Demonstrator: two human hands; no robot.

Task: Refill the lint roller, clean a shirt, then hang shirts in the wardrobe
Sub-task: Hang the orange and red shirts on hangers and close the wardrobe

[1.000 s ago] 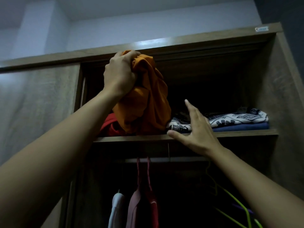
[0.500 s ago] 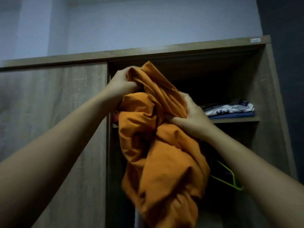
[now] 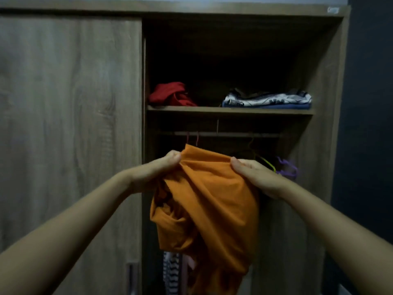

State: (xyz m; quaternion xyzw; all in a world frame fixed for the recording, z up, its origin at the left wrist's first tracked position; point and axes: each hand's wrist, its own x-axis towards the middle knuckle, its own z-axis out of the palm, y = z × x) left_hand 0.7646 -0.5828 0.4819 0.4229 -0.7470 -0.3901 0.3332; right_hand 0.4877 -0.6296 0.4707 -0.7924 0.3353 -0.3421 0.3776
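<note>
An orange shirt hangs bunched in front of the open wardrobe. My left hand grips its upper left edge and my right hand grips its upper right edge, both at about the height of the hanging rail. The cloth droops below my hands and hides part of the hanging space. A yellow-green hanger and a purple hanger show just behind my right hand.
The upper shelf holds a crumpled red garment on the left and a folded patterned stack on the right. A closed sliding door covers the left half. Hung clothes show low down.
The orange shirt has come down from the upper shelf to below the rail. My right hand left the shelf edge and took hold of the shirt. The view has tilted down.
</note>
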